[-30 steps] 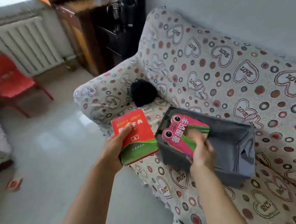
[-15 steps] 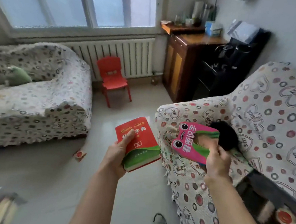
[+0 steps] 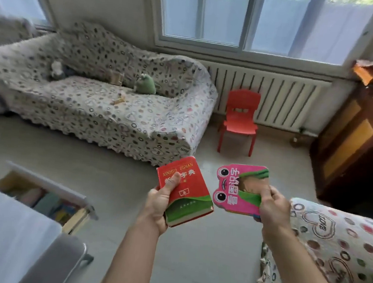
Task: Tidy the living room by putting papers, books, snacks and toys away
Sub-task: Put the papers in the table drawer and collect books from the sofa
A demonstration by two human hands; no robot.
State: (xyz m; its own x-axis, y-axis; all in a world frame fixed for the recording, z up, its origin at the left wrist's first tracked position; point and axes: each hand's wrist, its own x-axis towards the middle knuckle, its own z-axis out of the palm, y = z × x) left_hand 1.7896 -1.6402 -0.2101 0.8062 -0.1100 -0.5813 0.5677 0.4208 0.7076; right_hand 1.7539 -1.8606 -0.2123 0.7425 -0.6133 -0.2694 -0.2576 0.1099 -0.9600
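- Where the view blurs at lower left, a box (image 3: 45,198) with a pale rim shows only smeared colours inside, so its contents cannot be told; the pale surface (image 3: 1,233) in front of it is cut off by the frame edge.
- On the far sofa (image 3: 93,100), a green plush toy (image 3: 146,84) is plain enough, but the grey lump (image 3: 57,69) to its left and the small tan objects (image 3: 119,99) on the seat are too soft to name.
- At the right edge, the wooden cabinet (image 3: 352,139) is cropped, and what lies on its top is unreadable.
- Only 1 armrest of the near sofa (image 3: 335,242) shows at lower right, running out of frame.
- Left hand (image 3: 161,205) grips the red dictionary (image 3: 184,190) from below, thumb pressed across its cover; the fingers beneath are hidden by the book.
- Right hand (image 3: 274,205) pinches the pink frog book (image 3: 235,187) at its right edge, thumb on the cover and the other fingers behind it.
- Both books are held in the air over the floor, side by side and just apart, between the 2 sofas.
- Compared with 0.5 s ago, the view has swung left: the far sofa and red chair (image 3: 240,121) now sit centre, the black object on the near sofa is gone from sight, and the frog book hangs over floor, no longer over the armrest.
- Both grasps look the same as 0.5 s ago.
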